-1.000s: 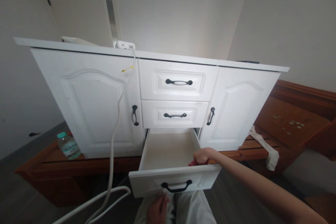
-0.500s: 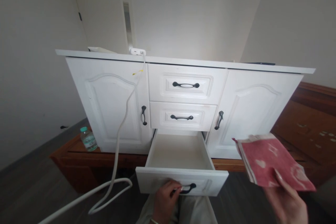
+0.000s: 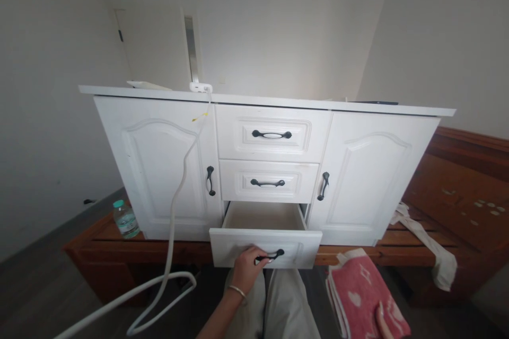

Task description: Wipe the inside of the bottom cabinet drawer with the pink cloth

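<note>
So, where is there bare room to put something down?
Bare: bench slats between the white cabinet and the white cloth; the visible inside of the open drawer. Crowded: the bench's left end, where the bottle stands beside the cabinet.

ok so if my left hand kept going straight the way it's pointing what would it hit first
Probably the open drawer's front, just behind the handle your left hand is on, though the gap is hard to judge.
</note>
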`<state>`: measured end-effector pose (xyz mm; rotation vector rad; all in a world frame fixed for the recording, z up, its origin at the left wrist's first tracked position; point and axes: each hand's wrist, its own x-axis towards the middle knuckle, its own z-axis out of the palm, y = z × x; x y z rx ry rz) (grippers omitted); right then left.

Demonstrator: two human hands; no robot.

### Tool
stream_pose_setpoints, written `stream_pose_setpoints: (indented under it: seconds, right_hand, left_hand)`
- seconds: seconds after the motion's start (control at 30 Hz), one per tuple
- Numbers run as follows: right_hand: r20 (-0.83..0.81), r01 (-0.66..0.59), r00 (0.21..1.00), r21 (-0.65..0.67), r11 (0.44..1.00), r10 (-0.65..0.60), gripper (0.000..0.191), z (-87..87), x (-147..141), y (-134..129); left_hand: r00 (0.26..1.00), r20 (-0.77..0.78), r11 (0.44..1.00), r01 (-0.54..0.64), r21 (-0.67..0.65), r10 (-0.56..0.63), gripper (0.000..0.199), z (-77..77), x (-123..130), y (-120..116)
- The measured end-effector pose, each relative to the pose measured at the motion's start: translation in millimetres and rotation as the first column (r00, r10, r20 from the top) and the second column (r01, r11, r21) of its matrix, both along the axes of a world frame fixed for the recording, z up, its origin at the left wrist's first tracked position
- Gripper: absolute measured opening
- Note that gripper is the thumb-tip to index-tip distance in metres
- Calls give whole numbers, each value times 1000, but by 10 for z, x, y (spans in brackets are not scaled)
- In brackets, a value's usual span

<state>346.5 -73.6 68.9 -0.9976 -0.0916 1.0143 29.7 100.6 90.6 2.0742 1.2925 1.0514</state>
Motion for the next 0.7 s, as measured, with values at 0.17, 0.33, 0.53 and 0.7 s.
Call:
stream_pose_setpoints:
  seconds: [0.17,0.33,0.53,0.7]
  right_hand:
    - [-256,-147,954,59,987,157,57,-141,-605,472]
    - [-414,-257,866,114,960,281,51,-435,-1116,747]
    - [-439,-270,842,160,949,313,49,-619,-1269,817]
    - [-457,-255,834,179,950,310,48,-629,-1290,814]
  left_hand:
    - [999,-47,1000,-4,0,4,6,71,95,535]
    - [993,-97,997,-66,-39,62,10,123,195,989]
    - [988,-143,995,-68,-68,57,12,142,200,1233]
    - [988,-146,998,-50,-47,43,15,105,200,1247]
